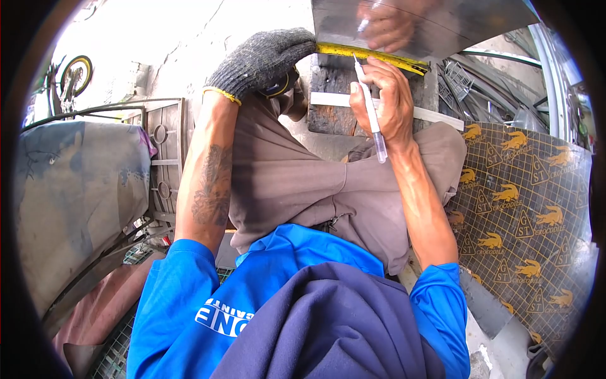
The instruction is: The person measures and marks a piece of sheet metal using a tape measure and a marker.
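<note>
Left grip (pixel 268 62) round tape measure (pixel 372 57); right grip (pixel 390 101) pinching pen (pixel 372 117), "GST CROCODILE" sheet (pixel 514 215) right of it.

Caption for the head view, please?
Gloved left hand holds a yellow tape measure along a shiny sheet; bare right hand holds a pen.

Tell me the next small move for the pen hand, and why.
Probably ease the pen up to the sheet and make a small mark beside the tape. The right hand has the tip at the tape's near edge, and the gloved left hand grips one end of the stretched tape.
</note>
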A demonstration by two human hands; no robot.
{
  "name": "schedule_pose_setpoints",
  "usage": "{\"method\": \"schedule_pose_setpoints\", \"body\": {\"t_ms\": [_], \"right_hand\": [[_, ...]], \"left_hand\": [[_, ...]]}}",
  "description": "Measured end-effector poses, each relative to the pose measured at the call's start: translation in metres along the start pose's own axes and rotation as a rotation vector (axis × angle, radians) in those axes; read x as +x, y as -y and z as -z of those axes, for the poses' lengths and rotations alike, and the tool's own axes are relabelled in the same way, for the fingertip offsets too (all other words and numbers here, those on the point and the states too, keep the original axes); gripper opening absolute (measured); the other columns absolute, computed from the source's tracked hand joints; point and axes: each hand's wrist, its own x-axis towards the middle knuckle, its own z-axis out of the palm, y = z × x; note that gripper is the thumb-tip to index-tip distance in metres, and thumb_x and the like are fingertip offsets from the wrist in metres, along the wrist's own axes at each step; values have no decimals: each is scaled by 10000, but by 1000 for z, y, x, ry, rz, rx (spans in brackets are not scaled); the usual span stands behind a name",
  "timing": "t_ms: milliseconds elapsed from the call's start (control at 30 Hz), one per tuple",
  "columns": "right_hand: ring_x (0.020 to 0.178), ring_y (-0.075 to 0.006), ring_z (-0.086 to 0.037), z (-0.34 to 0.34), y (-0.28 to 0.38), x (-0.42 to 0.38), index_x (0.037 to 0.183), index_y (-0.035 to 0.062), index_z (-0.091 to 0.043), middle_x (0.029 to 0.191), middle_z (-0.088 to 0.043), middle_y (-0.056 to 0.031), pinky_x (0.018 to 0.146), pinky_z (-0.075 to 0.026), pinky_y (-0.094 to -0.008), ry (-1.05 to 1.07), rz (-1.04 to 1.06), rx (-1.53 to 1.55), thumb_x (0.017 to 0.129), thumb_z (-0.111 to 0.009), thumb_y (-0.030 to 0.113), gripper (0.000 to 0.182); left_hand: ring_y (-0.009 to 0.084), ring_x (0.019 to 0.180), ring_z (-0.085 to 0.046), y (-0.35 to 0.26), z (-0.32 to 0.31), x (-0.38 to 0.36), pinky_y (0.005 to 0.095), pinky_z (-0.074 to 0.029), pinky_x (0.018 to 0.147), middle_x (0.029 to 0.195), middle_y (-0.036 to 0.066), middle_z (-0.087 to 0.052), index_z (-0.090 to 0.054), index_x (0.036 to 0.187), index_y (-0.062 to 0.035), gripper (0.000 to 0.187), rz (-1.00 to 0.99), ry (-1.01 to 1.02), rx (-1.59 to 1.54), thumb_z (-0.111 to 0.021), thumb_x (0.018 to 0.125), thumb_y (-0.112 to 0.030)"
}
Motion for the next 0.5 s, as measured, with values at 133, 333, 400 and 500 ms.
{"method": "schedule_pose_setpoints", "body": {"t_ms": [133,333,400,500], "right_hand": [[1107,-355,-715,0,-2,2,1065,32,-573,1072,-722,-166,1012,-539,-483,-33,15,-13,867,-771,62,282],[1122,-373,-720,-1,-2,2,1058,18,-569,1069,-728,-189,1012,-552,-491,-22,14,29,877,-768,51,271],[1126,-376,-719,-1,-1,3,1057,17,-569,1070,-729,-191,1015,-554,-492,-17,12,30,877,-766,47,269],[1131,-379,-719,-2,0,3,1056,15,-568,1073,-729,-195,1015,-557,-494,-9,11,34,879,-763,40,264]], "left_hand": [[317,1146,-697,5,-3,1,399,-545,987,1264,148,-719,-690,1291,-53,370,-62,-14,55,-622,1036,-313],[318,1151,-695,9,-3,2,399,-545,990,1269,147,-717,-690,1290,-50,366,-89,-12,54,-617,1039,-305],[316,1147,-697,10,-4,2,398,-545,988,1268,147,-718,-691,1287,-47,365,-103,-15,64,-619,1039,-305],[310,1132,-704,4,-3,0,396,-547,980,1256,150,-722,-694,1279,-38,364,-72,-30,22,-627,1036,-301]]}}
